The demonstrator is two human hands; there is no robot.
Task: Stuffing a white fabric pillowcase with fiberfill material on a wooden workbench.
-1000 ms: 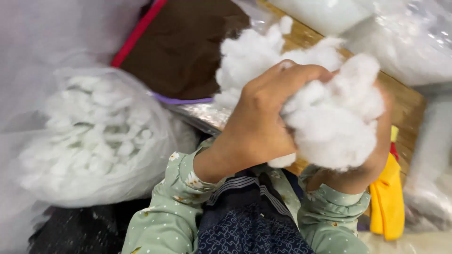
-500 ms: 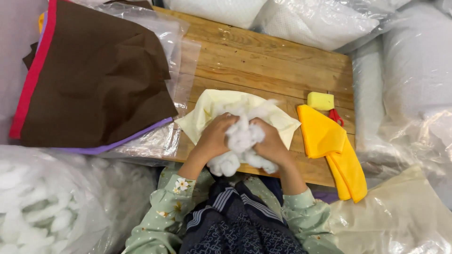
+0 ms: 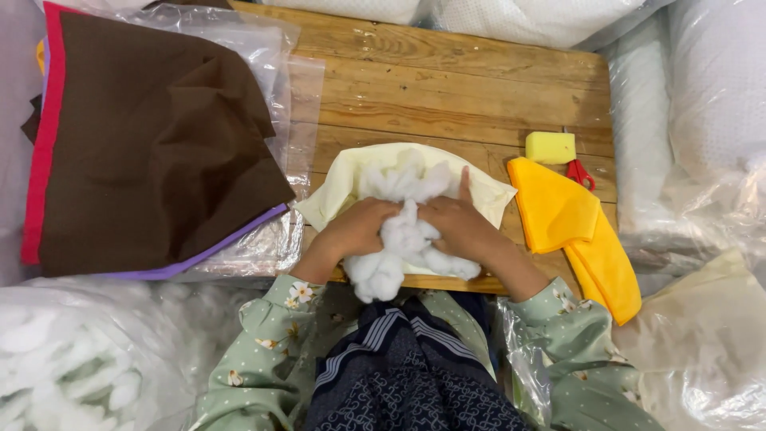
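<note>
A clump of white stuffing fibre [image 3: 403,231] lies on a pale cream fabric piece [image 3: 343,179] at the near edge of a wooden table [image 3: 447,76]. My left hand [image 3: 355,231] grips the fibre from the left. From the right, my right hand [image 3: 461,225] presses on it, index finger stretched out toward the far side. Part of the fibre hangs over the table's near edge between my wrists.
Folded brown fabric [image 3: 152,136] with red and purple layers lies on clear plastic at left. Orange-yellow fabric [image 3: 578,231], a yellow sponge [image 3: 550,147] and red scissors [image 3: 580,172] sit at right. A bag of white fibre [image 3: 72,367] is at lower left; plastic-wrapped white bundles [image 3: 710,88] surround the table.
The fibre clump, held up close to the camera a second ago, has come down onto the cream fabric. Both hands now press it there.
</note>
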